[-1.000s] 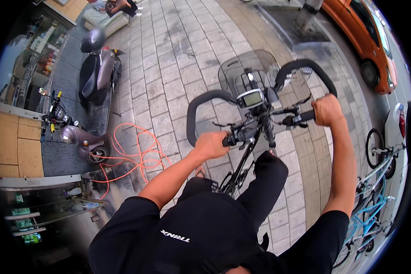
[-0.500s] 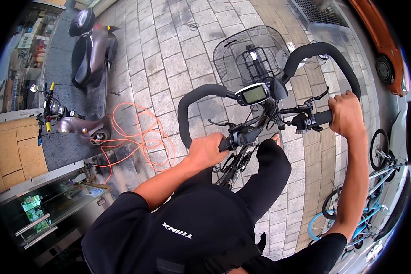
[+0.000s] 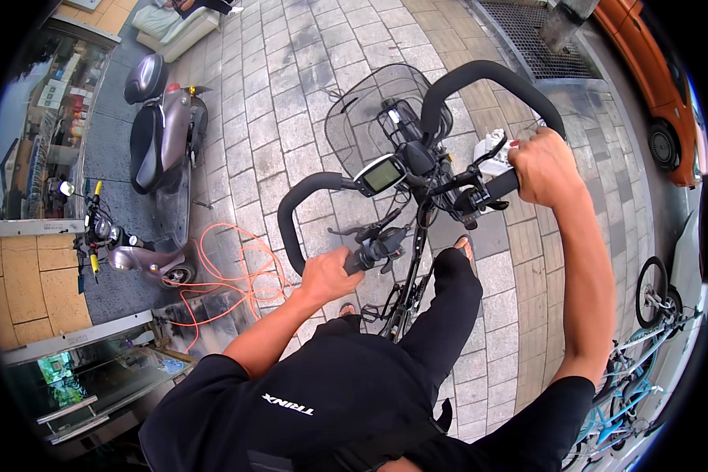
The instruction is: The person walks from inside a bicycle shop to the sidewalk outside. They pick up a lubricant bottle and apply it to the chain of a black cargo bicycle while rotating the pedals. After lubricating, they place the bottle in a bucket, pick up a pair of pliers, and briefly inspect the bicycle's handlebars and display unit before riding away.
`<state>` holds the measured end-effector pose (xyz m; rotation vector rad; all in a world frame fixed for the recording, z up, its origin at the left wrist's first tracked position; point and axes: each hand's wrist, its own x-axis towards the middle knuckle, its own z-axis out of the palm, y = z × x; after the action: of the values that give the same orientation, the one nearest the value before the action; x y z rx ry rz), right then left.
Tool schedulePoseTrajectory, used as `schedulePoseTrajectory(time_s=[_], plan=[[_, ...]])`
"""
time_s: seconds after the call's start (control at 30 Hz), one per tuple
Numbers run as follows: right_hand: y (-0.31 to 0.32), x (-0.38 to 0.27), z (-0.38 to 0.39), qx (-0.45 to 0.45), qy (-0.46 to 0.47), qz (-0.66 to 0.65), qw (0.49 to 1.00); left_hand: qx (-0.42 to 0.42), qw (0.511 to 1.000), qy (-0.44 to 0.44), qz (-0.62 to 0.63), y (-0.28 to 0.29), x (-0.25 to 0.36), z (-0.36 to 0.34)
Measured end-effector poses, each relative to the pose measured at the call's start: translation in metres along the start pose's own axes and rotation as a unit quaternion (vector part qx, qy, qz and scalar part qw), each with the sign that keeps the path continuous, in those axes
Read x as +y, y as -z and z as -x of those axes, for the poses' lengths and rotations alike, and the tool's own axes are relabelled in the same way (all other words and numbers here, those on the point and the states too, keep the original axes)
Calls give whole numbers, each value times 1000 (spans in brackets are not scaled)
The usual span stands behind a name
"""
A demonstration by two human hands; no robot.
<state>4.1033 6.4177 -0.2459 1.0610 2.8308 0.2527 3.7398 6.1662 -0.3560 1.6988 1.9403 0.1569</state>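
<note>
Below me is a bicycle with a black foam-covered handlebar [image 3: 480,72] that loops up on both sides. My left hand [image 3: 328,275] is wrapped round the left grip, beside the brake lever. The right grip is held in my right hand [image 3: 544,167], whose fingers curl over it. A grey display [image 3: 381,176] with a pale screen sits at the middle of the bar. In front of it hangs a black mesh basket [image 3: 354,110]. The bicycle's frame [image 3: 409,303] runs back between my legs, and both my feet show near the paving.
A grey scooter [image 3: 173,138] stands at the left, with an orange hose [image 3: 248,283] coiled near its front wheel. Shop windows [image 3: 51,118] line the left side. A pale sofa [image 3: 185,31] with a seated person is far left. At the right are an orange car [image 3: 645,63] and parked bicycles [image 3: 633,362].
The handlebar and both hands have shifted left in view, with the bar turned further to the left. The scooter now appears lower, and the sofa with the seated person shows more.
</note>
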Motion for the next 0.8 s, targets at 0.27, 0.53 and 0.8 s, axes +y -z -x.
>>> schedulePoseTrajectory(time_s=[0.27, 0.53, 0.8], plan=[[-16, 67, -164, -22, 29, 13, 999, 91, 995, 23, -23, 60, -29, -128], [-21, 133, -335, -49, 51, 13, 997, 138, 988, 33, -60, 140, -61, -266], [-40, 195, -482, -23, -6, -51, 998, 79, 987, 36, -138, 275, -109, -451]])
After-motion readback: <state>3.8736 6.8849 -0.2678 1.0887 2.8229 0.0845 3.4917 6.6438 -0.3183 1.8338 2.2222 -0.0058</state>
